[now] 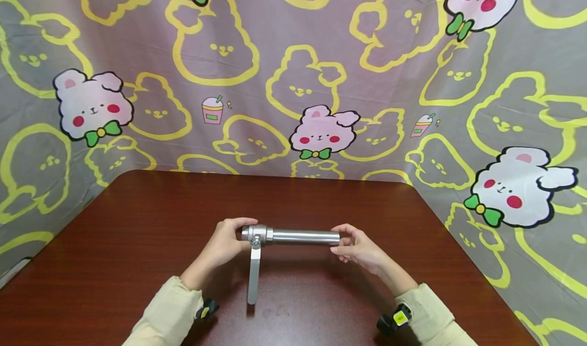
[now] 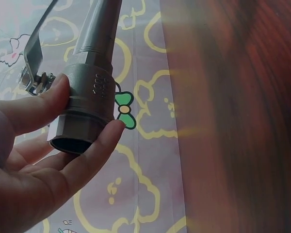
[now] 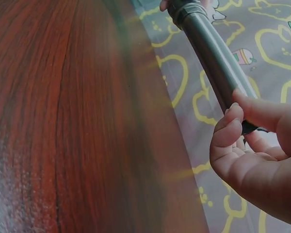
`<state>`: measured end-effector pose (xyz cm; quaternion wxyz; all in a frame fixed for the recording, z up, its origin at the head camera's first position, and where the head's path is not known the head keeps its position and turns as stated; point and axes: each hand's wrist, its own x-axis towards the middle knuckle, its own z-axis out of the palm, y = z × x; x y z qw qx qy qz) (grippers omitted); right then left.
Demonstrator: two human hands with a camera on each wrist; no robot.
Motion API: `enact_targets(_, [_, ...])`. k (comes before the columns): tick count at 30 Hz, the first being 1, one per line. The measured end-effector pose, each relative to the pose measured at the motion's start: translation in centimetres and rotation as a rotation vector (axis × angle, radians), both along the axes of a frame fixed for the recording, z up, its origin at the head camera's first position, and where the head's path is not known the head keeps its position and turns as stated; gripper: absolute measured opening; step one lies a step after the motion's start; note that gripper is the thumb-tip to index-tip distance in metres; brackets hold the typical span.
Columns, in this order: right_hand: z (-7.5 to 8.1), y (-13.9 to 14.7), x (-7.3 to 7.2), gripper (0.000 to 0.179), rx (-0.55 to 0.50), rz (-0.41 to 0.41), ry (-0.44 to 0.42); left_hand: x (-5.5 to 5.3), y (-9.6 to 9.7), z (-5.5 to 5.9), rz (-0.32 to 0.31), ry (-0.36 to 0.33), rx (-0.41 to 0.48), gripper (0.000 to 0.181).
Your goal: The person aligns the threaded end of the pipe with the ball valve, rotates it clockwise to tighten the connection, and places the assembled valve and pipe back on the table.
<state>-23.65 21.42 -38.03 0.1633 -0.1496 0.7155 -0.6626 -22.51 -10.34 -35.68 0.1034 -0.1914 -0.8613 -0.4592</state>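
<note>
A steel ball valve [image 1: 257, 232] with a length of metal pipe [image 1: 302, 237] joined to it is held level above the table. My left hand [image 1: 228, 242] grips the valve's body at the left end, thumb on one side and fingers on the other; the valve's open mouth [image 2: 72, 144] shows in the left wrist view. From the valve a flat lever handle [image 1: 254, 280] points toward me. At the far right end of the pipe, my right hand [image 1: 359, 250] holds the tip between thumb and fingers, as the right wrist view also shows.
The dark red wooden table [image 1: 160, 223] lies beneath. A grey curtain [image 1: 257, 96] with yellow outlines and white cartoon rabbits surrounds its back and sides. Small black wrist devices [image 1: 395, 320] sit at both cuffs.
</note>
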Motion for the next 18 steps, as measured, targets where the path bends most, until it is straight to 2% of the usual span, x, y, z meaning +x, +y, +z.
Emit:
enact_targets(7, [-0.16, 0.12, -0.09, 0.037, -0.022, 0.014, -0.007, -0.06, -0.06, -0.03, 0.005, 0.000, -0.003, 0.040])
enact_targets(13, [-0.11, 0.07, -0.16, 0.013, -0.038, 0.037, -0.022, -0.10, -0.15, -0.11, 0.010, -0.017, -0.003, 0.040])
enact_targets(18, [-0.02, -0.18, -0.14, 0.024, -0.008, 0.021, -0.045, -0.09, -0.17, -0.24, 0.005, -0.023, 0.003, 0.041])
